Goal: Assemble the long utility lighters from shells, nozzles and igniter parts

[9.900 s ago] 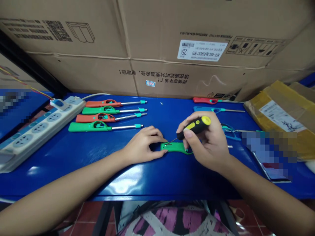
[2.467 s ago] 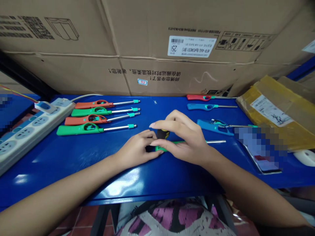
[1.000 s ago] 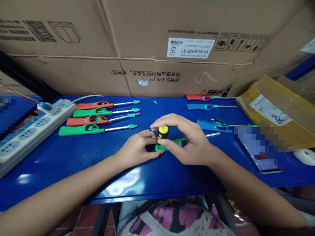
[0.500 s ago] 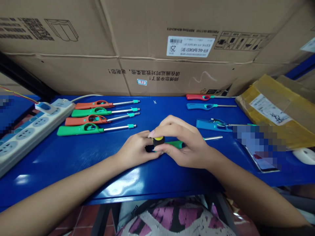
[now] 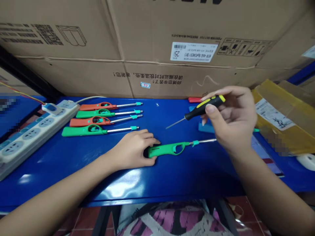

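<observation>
My left hand [image 5: 136, 147] grips the butt end of a green gas lighter [image 5: 163, 149], which lies on the blue table with its metal tube pointing right. A teal tab sits on that tube. Raised above the table, my right hand [image 5: 233, 118] holds a black and yellow screwdriver [image 5: 205, 106] between thumb and fingers. Its thin shaft slants down to the left, and the tip is apart from the lighter. Further left, orange and green lighters lie in a stack of rows, the nearest a green lighter [image 5: 83, 130]. Behind my right hand a red lighter [image 5: 194, 100] and blue ones are partly hidden.
A white power strip [image 5: 31, 132] runs along the left side of the blue table [image 5: 118, 186]. Large cardboard boxes [image 5: 145, 65] stand behind it. On the right are a yellow-taped package [image 5: 273, 105], a phone [image 5: 267, 157] and a white mouse [image 5: 306, 160].
My right hand has lifted the screwdriver up and to the right, off the green lighter. The lighter, hidden in large part before, now shows. My left hand remains at its butt end.
</observation>
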{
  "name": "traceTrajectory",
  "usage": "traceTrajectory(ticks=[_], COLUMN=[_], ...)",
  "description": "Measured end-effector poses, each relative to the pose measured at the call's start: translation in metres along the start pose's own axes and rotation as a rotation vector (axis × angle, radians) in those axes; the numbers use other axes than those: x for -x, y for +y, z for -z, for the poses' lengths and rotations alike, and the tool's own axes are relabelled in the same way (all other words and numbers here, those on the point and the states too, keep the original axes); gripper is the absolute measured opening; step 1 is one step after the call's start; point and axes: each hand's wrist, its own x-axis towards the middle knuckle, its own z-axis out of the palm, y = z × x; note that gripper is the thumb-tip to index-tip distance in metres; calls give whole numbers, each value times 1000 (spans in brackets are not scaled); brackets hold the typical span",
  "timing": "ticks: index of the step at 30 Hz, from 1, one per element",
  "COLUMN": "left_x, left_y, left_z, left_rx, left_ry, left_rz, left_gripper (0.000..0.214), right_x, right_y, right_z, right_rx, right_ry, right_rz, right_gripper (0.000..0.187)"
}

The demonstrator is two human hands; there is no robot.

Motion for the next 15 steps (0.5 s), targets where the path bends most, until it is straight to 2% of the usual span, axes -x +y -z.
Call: traceTrajectory(ticks=[3, 6, 9, 12, 15], left_x=[1, -2, -5, -6, -5], left_y=[3, 4, 4, 2, 0], left_z=[2, -7, -20, -26, -22], left_rx=[-82, -68, -21, 16, 91], left_ry=[-32, 12, 69, 72, 56], left_rz=[10, 6, -15, -54, -67], left_gripper=[55, 60, 60, 45, 29], right_x=[8, 18, 25, 29, 28], right_y=[30, 54, 67, 74, 79], right_z=[8, 12, 11, 8, 9], right_rx=[-1, 135, 320, 445, 507], right_ry=[-58, -253, -449, -598, -693], right_rz=[-111, -225, -174, -62, -30], right_gripper=[30, 31, 30, 24, 25])
